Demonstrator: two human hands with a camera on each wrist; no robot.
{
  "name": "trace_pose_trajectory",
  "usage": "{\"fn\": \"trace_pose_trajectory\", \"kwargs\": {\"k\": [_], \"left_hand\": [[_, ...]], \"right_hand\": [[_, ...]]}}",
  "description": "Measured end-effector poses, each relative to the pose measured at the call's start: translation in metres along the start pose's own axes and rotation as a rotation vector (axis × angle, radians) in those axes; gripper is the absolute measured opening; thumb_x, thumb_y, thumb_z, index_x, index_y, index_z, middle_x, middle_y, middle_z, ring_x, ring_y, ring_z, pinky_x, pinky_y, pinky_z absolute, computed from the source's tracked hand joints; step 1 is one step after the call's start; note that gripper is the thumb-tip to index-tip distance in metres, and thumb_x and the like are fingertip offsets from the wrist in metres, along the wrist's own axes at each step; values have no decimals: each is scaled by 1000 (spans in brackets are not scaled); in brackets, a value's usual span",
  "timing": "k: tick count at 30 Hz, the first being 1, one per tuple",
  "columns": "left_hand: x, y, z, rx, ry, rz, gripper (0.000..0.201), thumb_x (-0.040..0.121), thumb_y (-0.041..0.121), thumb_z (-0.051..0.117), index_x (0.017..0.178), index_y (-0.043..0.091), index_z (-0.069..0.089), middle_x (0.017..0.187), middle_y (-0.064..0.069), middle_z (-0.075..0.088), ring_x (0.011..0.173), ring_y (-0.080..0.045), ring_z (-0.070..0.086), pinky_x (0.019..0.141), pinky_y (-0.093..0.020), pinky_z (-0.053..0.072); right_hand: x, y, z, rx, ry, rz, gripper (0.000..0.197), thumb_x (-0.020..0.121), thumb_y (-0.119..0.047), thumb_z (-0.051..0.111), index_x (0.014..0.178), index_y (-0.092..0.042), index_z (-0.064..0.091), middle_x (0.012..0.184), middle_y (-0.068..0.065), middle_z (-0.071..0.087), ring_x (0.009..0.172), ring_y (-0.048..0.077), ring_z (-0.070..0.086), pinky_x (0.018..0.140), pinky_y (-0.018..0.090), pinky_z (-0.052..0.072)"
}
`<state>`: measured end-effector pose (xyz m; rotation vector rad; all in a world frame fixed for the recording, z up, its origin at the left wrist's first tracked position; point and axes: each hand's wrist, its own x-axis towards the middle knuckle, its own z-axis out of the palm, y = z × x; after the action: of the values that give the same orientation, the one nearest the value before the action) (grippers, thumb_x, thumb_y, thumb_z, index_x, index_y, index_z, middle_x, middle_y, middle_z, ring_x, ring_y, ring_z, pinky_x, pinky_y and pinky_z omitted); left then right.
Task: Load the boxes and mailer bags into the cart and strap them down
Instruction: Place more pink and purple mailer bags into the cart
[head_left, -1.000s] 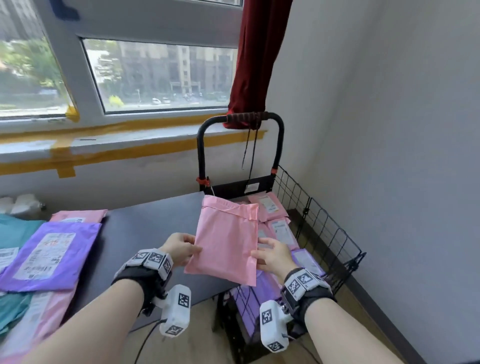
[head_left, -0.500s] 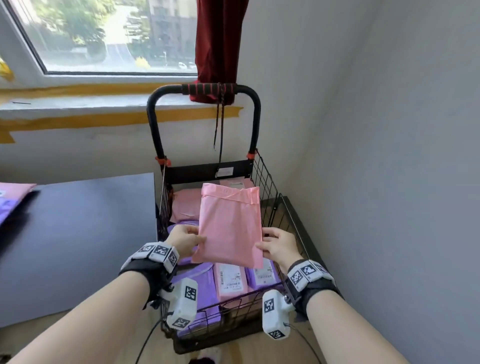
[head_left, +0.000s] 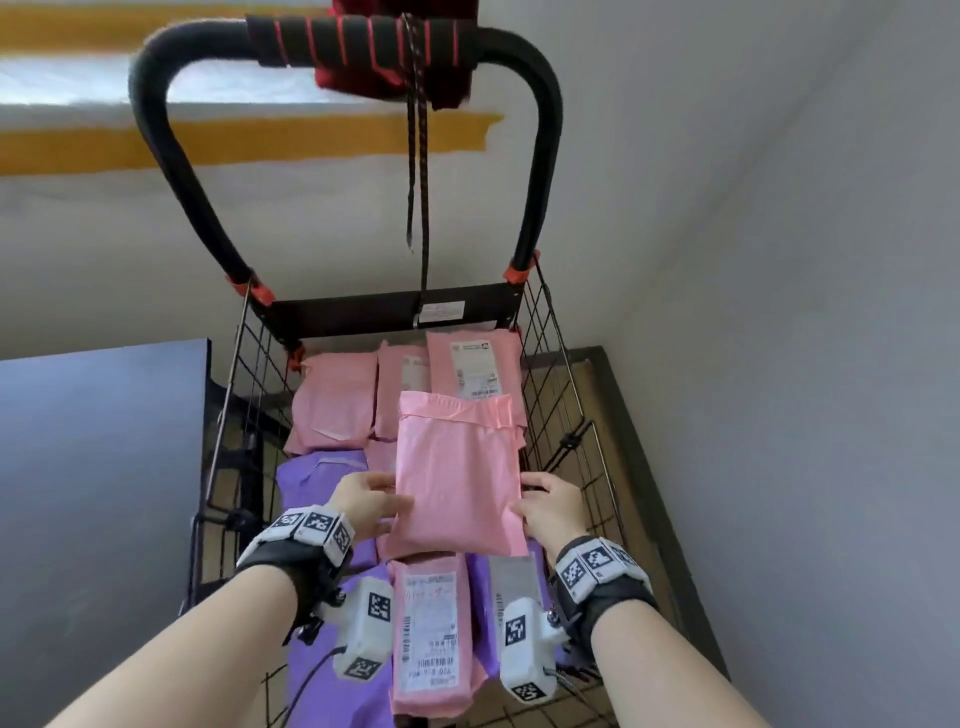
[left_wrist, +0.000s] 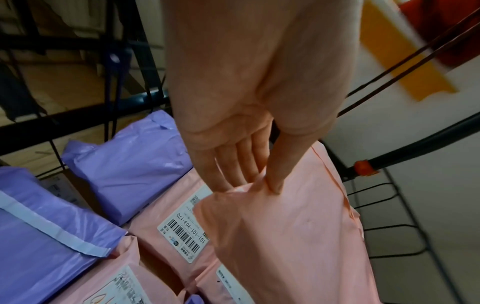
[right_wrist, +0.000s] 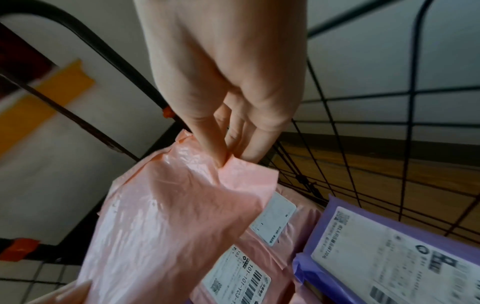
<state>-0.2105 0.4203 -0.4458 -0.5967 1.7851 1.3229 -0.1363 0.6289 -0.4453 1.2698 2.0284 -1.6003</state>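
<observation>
We held a pink mailer bag (head_left: 457, 473) over the cart (head_left: 563, 410), our left grip (head_left: 363, 501) and right grip (head_left: 550, 506) each pinching 1 edge.

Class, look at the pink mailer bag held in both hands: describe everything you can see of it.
The held pink bag is a plain, slightly glossy plastic mailer, crinkled, with a folded flap across its far end and no label on the side that shows. It is held over the cart, above the other pink and purple bags. The left hand pinches its left edge, the right hand its right edge, thumbs on top.
</observation>
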Motion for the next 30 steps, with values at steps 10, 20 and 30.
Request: {"fn": "trace_pose_trajectory", "kwargs": {"k": [10,20,30], "left_hand": [[101,-22,48,15,-87,-184,27,85,-16,53,102,4,51,72,-6,53,61,-18,50,40,-16,47],[87,-22,50,293,-55,-96,52,89,0,53,139,8,41,134,-18,51,95,-22,55,69,-22,47],[-37,7,16,662,99,175,36,90,10,45,124,15,58,127,-8,60,118,-23,56,97,-26,44]], "right_hand": [[92,23,9,-279,88,153,38,79,10,52,103,-13,70,99,4,66,85,19,60,79,33,53],[74,8,8,-480,-53,182,34,88,-8,55,121,-4,61,123,11,62,112,28,57,95,35,46],[-18,-41,1,-844,-186,-165,25,90,-17,52,111,-9,64,115,10,66,107,27,61,84,27,44]]}}
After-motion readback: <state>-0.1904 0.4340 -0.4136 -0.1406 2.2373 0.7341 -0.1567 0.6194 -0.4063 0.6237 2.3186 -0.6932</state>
